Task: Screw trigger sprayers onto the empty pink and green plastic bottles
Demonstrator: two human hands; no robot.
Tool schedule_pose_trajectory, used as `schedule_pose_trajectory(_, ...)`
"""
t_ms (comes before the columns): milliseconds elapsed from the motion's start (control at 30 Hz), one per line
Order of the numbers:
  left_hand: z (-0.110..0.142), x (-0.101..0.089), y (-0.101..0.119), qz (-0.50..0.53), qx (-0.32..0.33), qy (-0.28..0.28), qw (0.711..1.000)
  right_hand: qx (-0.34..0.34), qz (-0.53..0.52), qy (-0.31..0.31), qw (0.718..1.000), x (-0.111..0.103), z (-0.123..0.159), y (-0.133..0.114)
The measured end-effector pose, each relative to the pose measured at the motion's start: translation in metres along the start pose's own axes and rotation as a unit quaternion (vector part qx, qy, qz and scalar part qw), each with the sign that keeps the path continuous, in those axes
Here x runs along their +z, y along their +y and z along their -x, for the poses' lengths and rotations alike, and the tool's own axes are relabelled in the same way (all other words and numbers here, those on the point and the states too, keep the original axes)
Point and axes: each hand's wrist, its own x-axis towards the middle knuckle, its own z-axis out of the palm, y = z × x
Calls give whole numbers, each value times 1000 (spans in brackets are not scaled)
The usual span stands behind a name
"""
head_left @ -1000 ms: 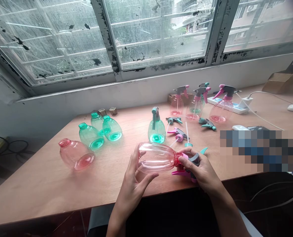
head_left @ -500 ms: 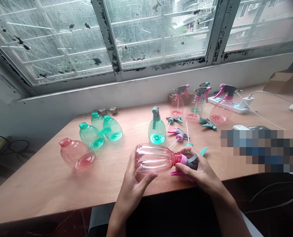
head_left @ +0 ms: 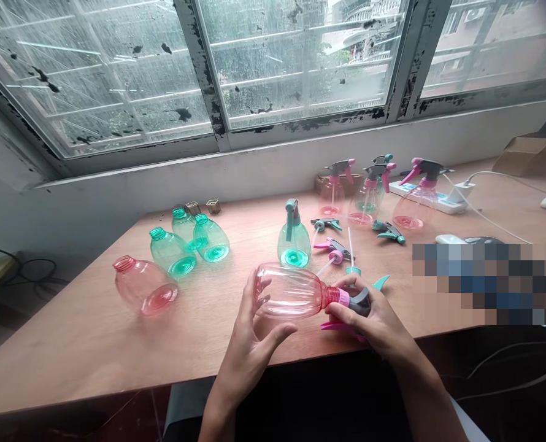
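Between my hands a clear pink spray bottle point(head_left: 294, 291) lies sideways above the table's front edge. My left hand point(head_left: 254, 331) cups its base, fingers behind it and thumb stretched apart below. My right hand point(head_left: 369, 313) pinches around the pink collar point(head_left: 342, 297) of a grey spray head point(head_left: 359, 301), which sits at the bottle's neck. A pink trigger point(head_left: 337, 326) shows under the right hand. Just beyond stand a green spray bottle point(head_left: 294, 242) with its head on and loose spray heads point(head_left: 335, 250), one point(head_left: 353, 270) with its tube pointing up.
At left stand a pink bottle point(head_left: 145, 287) and green bottles point(head_left: 174, 253) without heads. Several headed spray bottles point(head_left: 415, 202) stand at the back right by a power strip point(head_left: 438, 199) with cables. A blurred patch point(head_left: 484, 282) covers something at right. Windows rise behind the table point(head_left: 93, 344).
The bottle has rolled about its long axis in my left hand, whose thumb has moved off it. My right fingers have shifted, showing more of the pink collar and grey head.
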Motion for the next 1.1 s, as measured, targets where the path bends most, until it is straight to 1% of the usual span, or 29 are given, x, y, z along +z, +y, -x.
schedule_pose_trajectory(100, -1, -1, 0, 3, -16, 9, 1000, 0, 47, -10, 999, -1, 0, -2)
schedule_pose_trajectory(200, -2, 0, -3, 1, -14, 14, 1000, 14, 40, -16, 999, -1, 0, -3)
schedule_pose_trajectory(367, -3, 1, -8, -14, 40, 25, 999, 20, 14, -7, 1000, -1, -1, -1)
schedule_pose_trajectory(500, -3, 1, -10, -27, 55, 28, 998, 11, 9, -24, 1000, -1, -2, -1)
schedule_pose_trajectory(567, -3, 0, -11, -32, 47, 30, 998, 11, 4, -35, 999, 0, -2, -1)
schedule_pose_trajectory(700, -2, -2, -10, -6, -4, 30, 1000, 24, -10, -34, 999, 2, -2, 0)
schedule_pose_trajectory(767, -1, -3, -8, 3, -19, 37, 999, 34, -15, -35, 999, 2, -3, 3)
schedule_pose_trajectory(833, -1, -2, -7, 3, -16, 43, 999, 34, -13, -36, 999, 2, -5, 7)
schedule_pose_trajectory(933, -2, 1, -10, 12, 1, 51, 999, 16, -5, -29, 999, 2, -11, 12)
schedule_pose_trajectory(1033, -2, 3, -19, 32, 16, 93, 995, 25, -11, -22, 999, 3, -16, 16)
schedule_pose_trajectory(1100, -2, 2, -24, 24, 21, 97, 995, 26, -20, -28, 999, 3, -19, 17)
